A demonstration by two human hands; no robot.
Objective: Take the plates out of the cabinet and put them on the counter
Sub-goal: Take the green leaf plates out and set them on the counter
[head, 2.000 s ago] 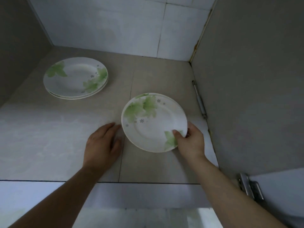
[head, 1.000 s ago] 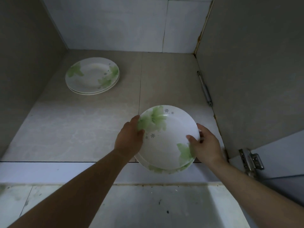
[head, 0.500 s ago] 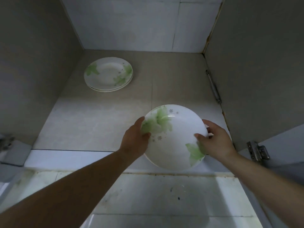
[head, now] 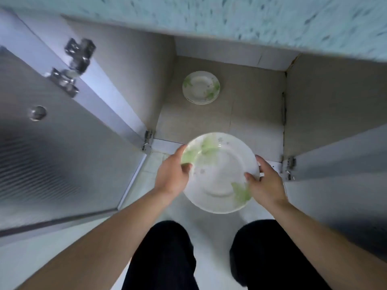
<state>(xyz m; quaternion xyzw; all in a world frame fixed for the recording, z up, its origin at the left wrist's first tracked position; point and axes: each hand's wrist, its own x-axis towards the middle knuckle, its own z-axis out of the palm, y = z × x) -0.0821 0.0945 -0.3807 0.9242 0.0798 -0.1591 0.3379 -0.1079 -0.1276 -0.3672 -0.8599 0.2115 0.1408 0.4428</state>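
Note:
I hold a white plate with green leaf prints (head: 219, 174) in front of the open low cabinet, above the floor and my knees. My left hand (head: 172, 174) grips its left rim and my right hand (head: 265, 183) grips its right rim. A second plate may lie under it; I cannot tell. A small stack of matching plates (head: 201, 87) rests on the cabinet floor (head: 251, 114) at the back left. The speckled counter edge (head: 230, 15) runs across the top of the view.
The left cabinet door (head: 52, 143) stands wide open with two metal hinges (head: 71, 65). The right door (head: 339, 155) is open too, with a hinge (head: 289, 166) at its edge. My dark trouser legs (head: 167, 258) are below, over a pale tiled floor.
The held plate has come out of the cabinet toward me, past its front edge. My view has pulled back and up, now showing both doors, the counter edge and my legs.

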